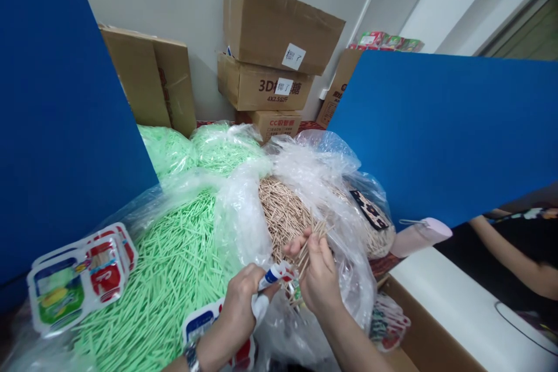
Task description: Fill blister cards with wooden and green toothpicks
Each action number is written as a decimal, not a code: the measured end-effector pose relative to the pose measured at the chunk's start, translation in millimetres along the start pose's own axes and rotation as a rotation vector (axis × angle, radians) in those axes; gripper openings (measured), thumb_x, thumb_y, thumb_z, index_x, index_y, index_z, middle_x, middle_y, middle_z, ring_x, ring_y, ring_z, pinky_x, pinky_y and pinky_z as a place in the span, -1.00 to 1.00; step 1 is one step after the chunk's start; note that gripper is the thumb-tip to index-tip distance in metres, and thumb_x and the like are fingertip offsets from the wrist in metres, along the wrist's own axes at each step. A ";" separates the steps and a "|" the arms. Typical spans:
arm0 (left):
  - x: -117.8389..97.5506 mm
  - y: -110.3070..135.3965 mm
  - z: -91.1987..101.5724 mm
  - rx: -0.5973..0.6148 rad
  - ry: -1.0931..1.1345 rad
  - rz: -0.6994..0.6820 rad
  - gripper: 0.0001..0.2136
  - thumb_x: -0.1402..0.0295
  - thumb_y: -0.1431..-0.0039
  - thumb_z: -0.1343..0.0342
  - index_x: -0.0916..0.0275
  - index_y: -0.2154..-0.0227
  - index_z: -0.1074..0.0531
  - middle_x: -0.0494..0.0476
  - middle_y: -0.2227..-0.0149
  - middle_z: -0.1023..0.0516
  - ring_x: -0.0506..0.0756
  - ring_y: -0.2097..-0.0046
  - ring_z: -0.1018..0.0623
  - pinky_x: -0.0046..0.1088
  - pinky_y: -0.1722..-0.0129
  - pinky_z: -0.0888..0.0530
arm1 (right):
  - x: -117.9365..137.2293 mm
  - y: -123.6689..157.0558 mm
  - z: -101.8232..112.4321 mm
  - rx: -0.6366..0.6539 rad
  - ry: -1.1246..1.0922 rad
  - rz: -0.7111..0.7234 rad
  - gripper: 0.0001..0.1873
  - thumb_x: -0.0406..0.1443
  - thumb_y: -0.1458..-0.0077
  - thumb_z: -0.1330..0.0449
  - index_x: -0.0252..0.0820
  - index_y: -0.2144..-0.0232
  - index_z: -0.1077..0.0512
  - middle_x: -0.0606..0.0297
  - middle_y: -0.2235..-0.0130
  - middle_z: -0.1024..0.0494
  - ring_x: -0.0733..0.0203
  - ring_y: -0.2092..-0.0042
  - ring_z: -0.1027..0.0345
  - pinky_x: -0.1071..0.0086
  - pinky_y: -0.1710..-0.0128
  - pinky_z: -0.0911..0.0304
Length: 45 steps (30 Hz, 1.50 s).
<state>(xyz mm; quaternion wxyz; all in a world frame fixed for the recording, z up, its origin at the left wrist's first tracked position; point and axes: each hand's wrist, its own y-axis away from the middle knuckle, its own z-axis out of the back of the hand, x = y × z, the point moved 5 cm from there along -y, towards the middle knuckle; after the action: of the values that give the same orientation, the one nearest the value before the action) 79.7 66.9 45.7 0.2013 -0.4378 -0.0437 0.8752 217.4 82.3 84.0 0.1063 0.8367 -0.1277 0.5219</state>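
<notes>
My left hand [239, 302] is closed on a printed plastic pouch [271, 276], white with blue and red, seen edge-on. To its right, my right hand [321, 282] pinches a small bunch of thin tan sticks [318, 226] above the pouch's upper end. Below and behind the hands, a clear plastic bag [244, 209] lies open around a heap of tan sticks [281, 206]. Green sticks [174, 261] fill a large open bag on the left. Flat printed pouches [61, 296] rest on the green sticks, and another pouch [198, 324] is partly hidden under my left forearm.
Blue panels [436, 128] stand on both sides. Cardboard boxes [279, 29] are stacked at the wall, behind more bags of green sticks [224, 148]. A patterned phone-like object [369, 210] and a pink cylinder [421, 237] lie right. Another person's arm [514, 256] shows far right.
</notes>
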 end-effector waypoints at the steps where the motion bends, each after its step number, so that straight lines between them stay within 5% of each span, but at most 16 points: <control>1: 0.2 0.0 -0.3 0.004 0.006 0.006 -0.79 0.34 -0.21 -0.08 0.26 0.54 -0.38 0.07 0.49 -0.43 0.09 0.42 -0.48 -0.46 0.42 -0.33 | -1.5 0.2 1.5 -0.013 0.029 0.017 -0.65 0.04 -0.06 -0.19 -0.05 0.31 -0.31 0.42 0.50 -0.41 0.19 0.32 -0.40 0.29 0.25 -0.32; 14: -0.8 0.7 -3.4 0.025 0.294 0.119 -0.89 0.36 -0.09 -0.18 0.28 0.47 -0.50 0.07 0.45 -0.55 0.11 0.41 -0.51 -0.48 0.40 -0.38 | -10.1 14.7 5.3 0.054 0.269 0.291 -0.69 -0.06 -0.26 0.00 -0.07 0.40 -0.37 0.32 0.34 -0.45 0.20 0.17 -0.35 0.24 -0.01 -0.16; 22: -10.0 -3.8 9.6 -0.121 0.184 -0.040 -0.87 0.41 -0.18 -0.10 0.24 0.48 -0.43 0.06 0.46 -0.46 0.08 0.41 -0.46 -0.47 0.40 -0.34 | -31.4 25.4 14.8 0.033 0.294 0.085 -0.68 -0.01 -0.19 -0.07 -0.02 0.14 -0.40 0.22 -0.02 -0.43 0.11 -0.08 -0.24 0.22 -0.11 -0.11; 30: -0.9 7.7 -1.5 -0.070 0.070 -0.154 -0.92 0.51 -0.17 -0.08 0.23 0.39 -0.42 0.10 0.40 -0.47 0.12 0.32 -0.47 -0.44 0.36 -0.33 | -27.7 14.7 7.3 -0.036 0.009 -0.134 -0.64 0.07 -0.02 -0.20 -0.03 0.31 -0.39 0.25 0.29 -0.57 0.04 0.10 -0.41 0.15 0.11 -0.32; 37: -9.1 0.4 4.9 -0.048 0.180 0.003 -0.87 0.37 -0.21 -0.10 0.25 0.44 -0.43 0.08 0.44 -0.48 0.09 0.39 -0.49 -0.44 0.37 -0.37 | -21.5 24.0 9.7 0.046 0.336 0.156 -0.64 0.02 -0.17 -0.07 -0.08 0.29 -0.47 0.20 0.06 -0.50 0.09 -0.06 -0.27 0.18 -0.17 -0.05; 45: -4.9 -0.1 13.4 -0.088 0.025 -0.146 -0.90 0.51 -0.19 -0.06 0.25 0.43 -0.37 0.08 0.44 -0.42 0.10 0.36 -0.46 -0.45 0.39 -0.30 | -22.5 21.4 14.3 0.273 0.636 0.217 -0.67 -0.08 -0.27 0.03 -0.09 0.06 -0.35 0.15 -0.14 -0.32 0.06 -0.18 -0.16 0.14 -0.15 -0.11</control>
<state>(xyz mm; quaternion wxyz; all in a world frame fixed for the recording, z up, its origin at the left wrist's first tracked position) 71.9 66.4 57.6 0.2455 -0.4530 -0.1115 0.8498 213.1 60.0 58.5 -0.0279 0.6205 -0.1056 0.7766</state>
